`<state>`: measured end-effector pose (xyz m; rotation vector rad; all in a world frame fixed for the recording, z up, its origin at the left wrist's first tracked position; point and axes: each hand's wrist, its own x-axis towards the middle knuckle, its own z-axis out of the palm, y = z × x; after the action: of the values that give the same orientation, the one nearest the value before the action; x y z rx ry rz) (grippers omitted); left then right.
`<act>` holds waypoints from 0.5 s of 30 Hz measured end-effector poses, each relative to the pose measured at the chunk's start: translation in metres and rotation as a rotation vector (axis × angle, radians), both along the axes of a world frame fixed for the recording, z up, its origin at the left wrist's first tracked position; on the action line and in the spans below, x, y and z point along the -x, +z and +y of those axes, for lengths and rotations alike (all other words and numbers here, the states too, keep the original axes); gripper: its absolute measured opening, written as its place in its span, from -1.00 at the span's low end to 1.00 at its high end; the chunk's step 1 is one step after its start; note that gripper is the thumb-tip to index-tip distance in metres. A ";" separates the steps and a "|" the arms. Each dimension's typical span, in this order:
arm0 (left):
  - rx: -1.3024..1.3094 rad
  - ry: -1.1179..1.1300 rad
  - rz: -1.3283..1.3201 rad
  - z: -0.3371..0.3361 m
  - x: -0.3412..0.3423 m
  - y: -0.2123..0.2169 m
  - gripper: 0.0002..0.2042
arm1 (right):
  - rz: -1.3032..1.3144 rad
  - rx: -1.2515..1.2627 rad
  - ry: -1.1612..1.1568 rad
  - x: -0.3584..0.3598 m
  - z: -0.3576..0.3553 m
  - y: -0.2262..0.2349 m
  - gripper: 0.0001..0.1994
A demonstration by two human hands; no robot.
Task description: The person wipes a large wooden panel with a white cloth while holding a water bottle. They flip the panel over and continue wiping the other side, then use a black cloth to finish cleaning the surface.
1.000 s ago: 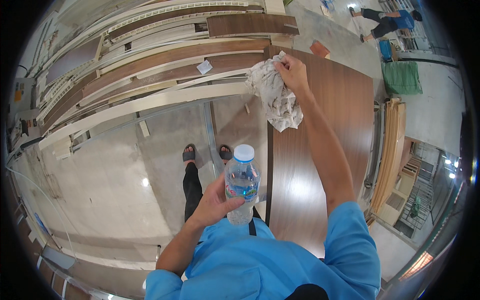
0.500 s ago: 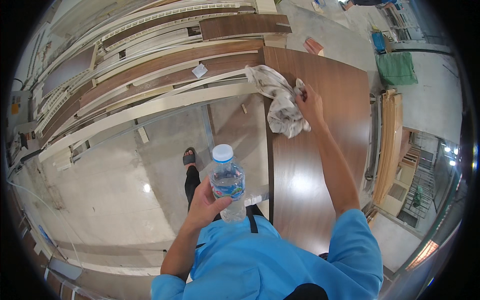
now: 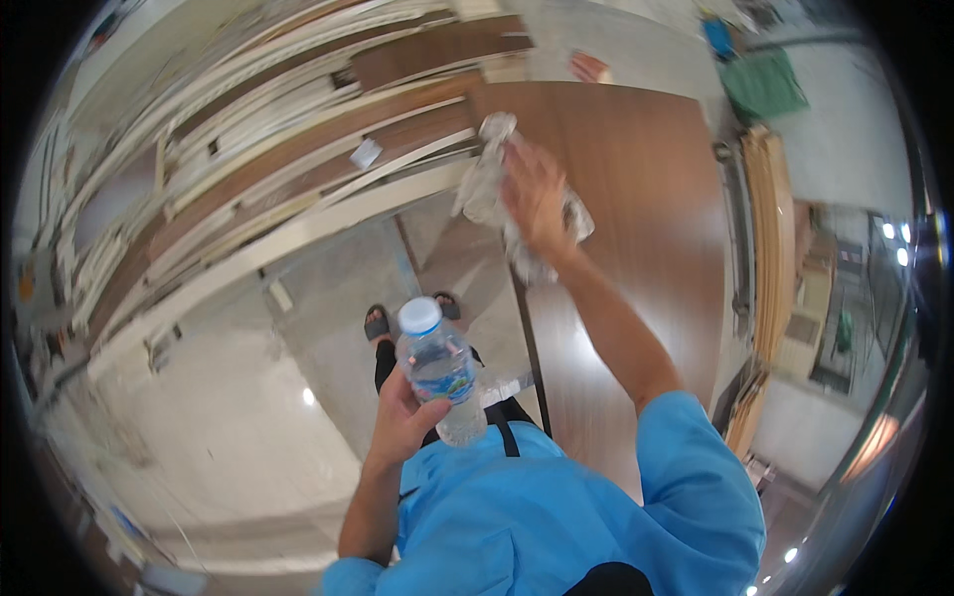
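My left hand (image 3: 402,419) is wrapped round a clear plastic water bottle (image 3: 440,360) with a white cap and a blue label. The bottle stands nearly upright in front of my body, with its cap on. Up and to the right, my right hand (image 3: 537,197) lies over a crumpled whitish cloth (image 3: 484,187) with dark smudges. Its fingers press on the cloth and are somewhat blurred. The cloth rests at the left edge of a brown wood-grain board (image 3: 646,209), part of it hanging past that edge.
Stacked long panels and pale strips (image 3: 298,179) fill the far left, with a small white paper (image 3: 366,153) on them. A green sack (image 3: 763,83) and upright tan boards (image 3: 770,238) stand at the right. My sandalled feet (image 3: 376,322) are on the concrete floor.
My right hand has moved left with the cloth and now lies over it rather than pinching its right side. The left hand still holds the bottle. The whole view has shifted slightly.
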<state>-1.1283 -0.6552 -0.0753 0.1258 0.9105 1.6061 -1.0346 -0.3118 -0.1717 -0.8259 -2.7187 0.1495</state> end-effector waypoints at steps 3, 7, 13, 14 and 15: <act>-0.026 0.013 -0.012 -0.002 0.001 0.001 -0.19 | -0.186 0.142 -0.012 -0.125 -0.061 0.003 -0.33; -0.008 -0.012 -0.017 -0.005 0.005 0.002 -0.23 | -0.393 0.295 -0.772 -0.334 -0.058 -0.017 -0.37; 0.034 -0.166 0.077 0.013 0.005 0.012 -0.27 | -0.098 -0.206 -0.987 -0.240 0.058 -0.060 -0.44; 0.066 -0.219 0.145 0.021 0.002 0.016 -0.26 | -0.006 -0.235 -0.774 -0.188 0.070 -0.064 -0.42; 0.069 -0.254 0.202 0.030 -0.002 0.020 -0.24 | 0.043 -0.314 -0.538 -0.135 0.082 -0.068 -0.40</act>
<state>-1.1265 -0.6254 -0.0555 0.3462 1.0592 1.3413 -0.8997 -0.2294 -0.2394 -1.3827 -2.2921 -0.3586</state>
